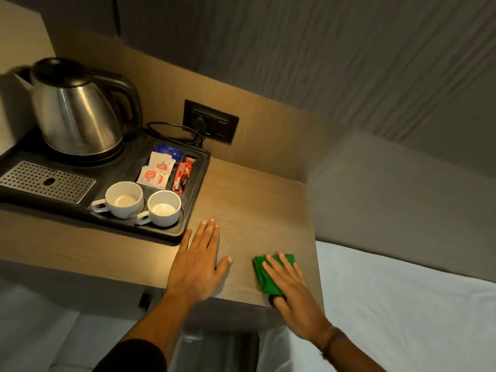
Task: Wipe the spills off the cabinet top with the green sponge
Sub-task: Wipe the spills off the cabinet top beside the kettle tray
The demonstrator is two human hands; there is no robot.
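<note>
The green sponge (264,275) lies flat near the front right corner of the wooden cabinet top (255,210). My right hand (291,285) presses down on it with fingers spread, covering its right half. My left hand (197,264) rests flat and open on the cabinet top, just left of the sponge and close to the front right corner of the black tray. I cannot make out any spills on the wood.
A black tray (194,210) fills the left of the cabinet top, holding a steel kettle (77,111), two white cups (124,200) (163,208) and several sachets (158,170). A wall socket (210,122) sits behind. A white bed (402,304) adjoins the right edge.
</note>
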